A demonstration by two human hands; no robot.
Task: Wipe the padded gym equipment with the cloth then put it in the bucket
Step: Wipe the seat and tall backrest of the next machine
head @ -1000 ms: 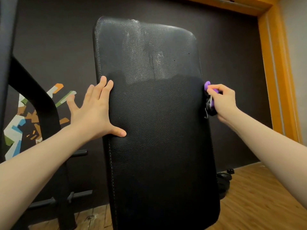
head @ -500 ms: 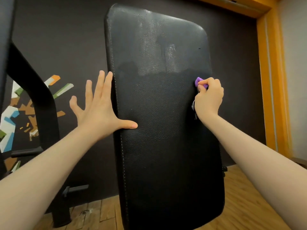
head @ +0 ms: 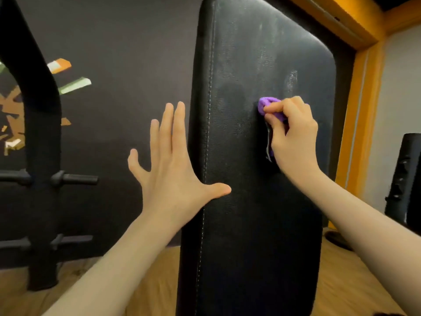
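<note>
A tall black padded gym backrest (head: 255,213) stands upright in the middle of the head view, with white stitching down its left edge and pale smears near its top. My right hand (head: 292,137) grips a bunched purple cloth (head: 267,104) and presses it against the pad's upper middle. My left hand (head: 173,165) is spread flat at the pad's left edge, its thumb lying on the black face and its fingers reaching past the side. No bucket is in view.
A black rack upright (head: 43,142) with horizontal pegs (head: 75,179) stands at the left before a dark wall with coloured shapes. An orange door frame (head: 362,124) runs down the right. A black object (head: 407,179) stands at the far right on the wooden floor (head: 145,290).
My right hand has carried the cloth from the pad's right edge leftward onto its face. My left hand has slid off the face toward the left edge. The view has shifted closer.
</note>
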